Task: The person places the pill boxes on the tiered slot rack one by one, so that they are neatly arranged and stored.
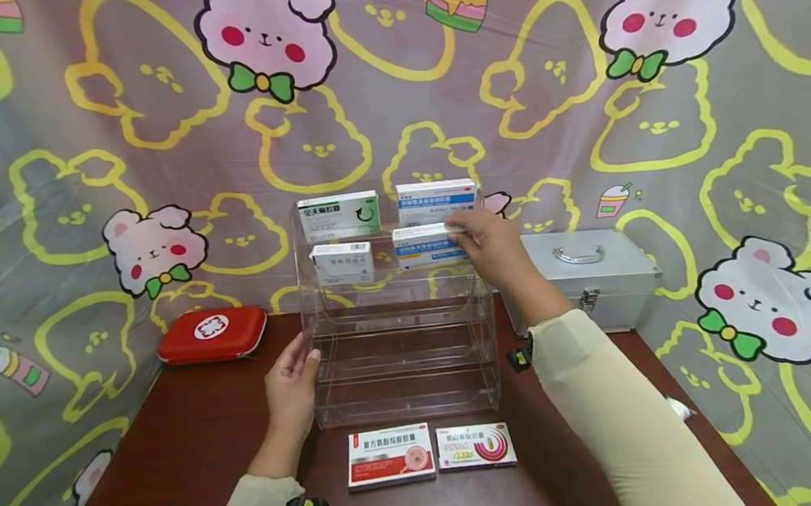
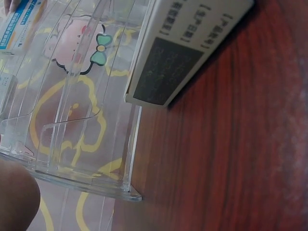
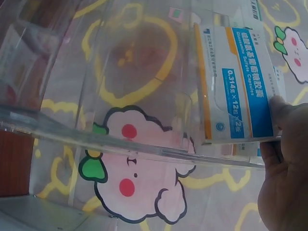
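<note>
A clear plastic tiered display rack (image 1: 401, 359) stands on the table. My right hand (image 1: 496, 248) pinches the right end of a blue-and-white medicine box (image 3: 236, 86) at the rack's second tier from the top, thumb and fingers at its edge. At the rack's left side, my left hand (image 1: 290, 390) holds the side panel, thumb toward me. A white medicine box (image 1: 343, 265) sits on the same tier at left. Above, the top tier bears a green-and-white box (image 1: 339, 214) and a second blue-and-white box (image 1: 437, 197).
Flat before the rack lie a red-and-white medicine box (image 1: 390, 456) and a smaller box with a pink ring design (image 1: 475, 447). A red zipped case (image 1: 211, 335) is at back left, a silver metal case (image 1: 591, 276) at back right. Behind hangs a patterned cloth (image 1: 435, 103).
</note>
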### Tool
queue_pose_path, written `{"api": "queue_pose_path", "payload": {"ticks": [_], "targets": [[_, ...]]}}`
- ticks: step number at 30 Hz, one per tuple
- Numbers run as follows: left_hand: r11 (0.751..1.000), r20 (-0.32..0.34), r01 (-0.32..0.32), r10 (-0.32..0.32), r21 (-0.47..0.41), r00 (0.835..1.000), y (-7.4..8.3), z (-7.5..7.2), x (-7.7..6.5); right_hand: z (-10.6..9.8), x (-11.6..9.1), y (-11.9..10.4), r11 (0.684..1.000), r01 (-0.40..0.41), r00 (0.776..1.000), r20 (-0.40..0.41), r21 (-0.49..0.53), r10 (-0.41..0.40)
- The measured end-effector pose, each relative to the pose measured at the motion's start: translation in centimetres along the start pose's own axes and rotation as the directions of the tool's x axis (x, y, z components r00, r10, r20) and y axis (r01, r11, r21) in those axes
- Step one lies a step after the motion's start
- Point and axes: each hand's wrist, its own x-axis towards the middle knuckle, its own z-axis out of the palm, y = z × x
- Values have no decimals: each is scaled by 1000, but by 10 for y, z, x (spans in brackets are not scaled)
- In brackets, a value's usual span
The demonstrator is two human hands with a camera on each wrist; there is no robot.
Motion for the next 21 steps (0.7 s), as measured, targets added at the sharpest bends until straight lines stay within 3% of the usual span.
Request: {"api": "queue_pose_path", "payload": {"ticks": [6,12,17,21], "targets": [[1000,7,-2,2,-21,1000,-2,0,0,1,-3,1,994,75,995,70,-86,-69],[1000,3,-6,6,-6,1000,-1,0,-1,3,-6,0,985,114,991,90,-129,-103],[1000,-8,-14,14,-13,1000,-4,1,0,-1,-11,-3,983,144,989,56,-116,-138],[1000,-3,-22,22,-21,1000,-5,1,0,-14,-34,-13,988,155,988,-12,-25,-156]]}}
